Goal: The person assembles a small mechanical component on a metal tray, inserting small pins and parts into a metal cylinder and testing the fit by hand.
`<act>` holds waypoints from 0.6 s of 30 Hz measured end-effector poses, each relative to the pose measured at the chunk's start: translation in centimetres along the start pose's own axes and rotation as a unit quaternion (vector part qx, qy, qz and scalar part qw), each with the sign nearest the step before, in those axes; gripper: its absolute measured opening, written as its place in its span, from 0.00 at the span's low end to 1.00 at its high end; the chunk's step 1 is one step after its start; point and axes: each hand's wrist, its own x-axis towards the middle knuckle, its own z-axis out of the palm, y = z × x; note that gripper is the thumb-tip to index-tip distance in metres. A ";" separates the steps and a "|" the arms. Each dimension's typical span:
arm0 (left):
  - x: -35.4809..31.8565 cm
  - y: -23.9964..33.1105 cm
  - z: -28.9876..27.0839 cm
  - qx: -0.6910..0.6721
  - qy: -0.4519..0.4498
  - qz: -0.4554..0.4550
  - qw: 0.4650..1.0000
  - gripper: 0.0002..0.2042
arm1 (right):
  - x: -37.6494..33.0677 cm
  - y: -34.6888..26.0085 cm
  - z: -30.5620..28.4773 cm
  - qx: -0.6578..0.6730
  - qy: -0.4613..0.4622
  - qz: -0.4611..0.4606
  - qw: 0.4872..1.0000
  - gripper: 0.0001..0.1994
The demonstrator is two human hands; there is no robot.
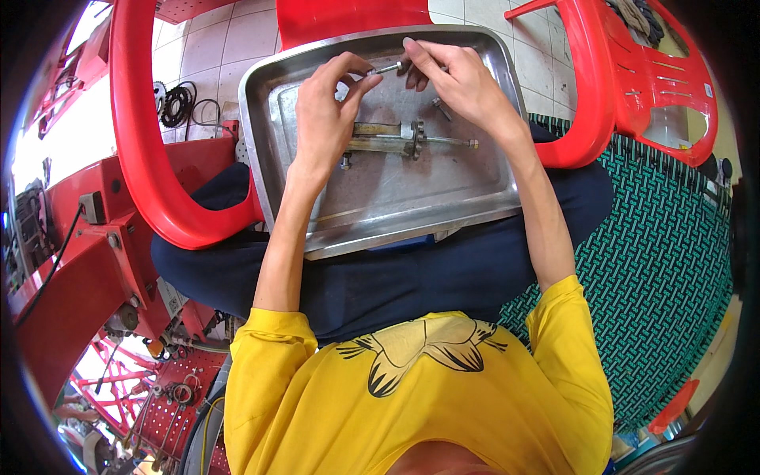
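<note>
My left hand (pixel 332 99) pinches a slim metal bolt (pixel 386 70) between thumb and fingertips, above the far part of a steel tray (pixel 412 207). The bolt's head end points right, toward my right hand (pixel 459 79). That hand has its thumb and fingers apart around the head end, and I see no clear grip. Below the hands lies a worn metal assembly (pixel 376 142) with a toothed collar (pixel 416 139). A thin rod (pixel 451 142) with a nut at its end runs right from it. Another small bolt (pixel 441 108) lies under my right hand.
The tray rests across my lap and a red plastic chair (pixel 142 158). Another red chair (pixel 665 79) stands at right, beside a green woven mat (pixel 649 277). At left are a red machine frame (pixel 87 237) and a black sprocket (pixel 176 104) on the tiled floor.
</note>
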 end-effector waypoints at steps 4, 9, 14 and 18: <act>0.0 0.2 0.0 -0.006 0.000 -0.019 1.000 0.09 | -0.1 0.3 0.1 -0.040 0.011 0.056 0.998 0.28; 0.1 0.2 0.0 -0.002 -0.003 -0.010 1.000 0.09 | -0.1 0.0 0.3 0.016 0.036 -0.020 0.999 0.26; 0.0 0.0 0.1 0.010 -0.007 -0.001 1.000 0.08 | -0.3 -0.3 -0.5 -0.055 -0.019 0.049 0.997 0.23; 0.0 0.1 0.0 -0.006 -0.003 -0.014 1.000 0.08 | -0.6 -0.3 -0.2 -0.022 0.019 -0.053 0.998 0.19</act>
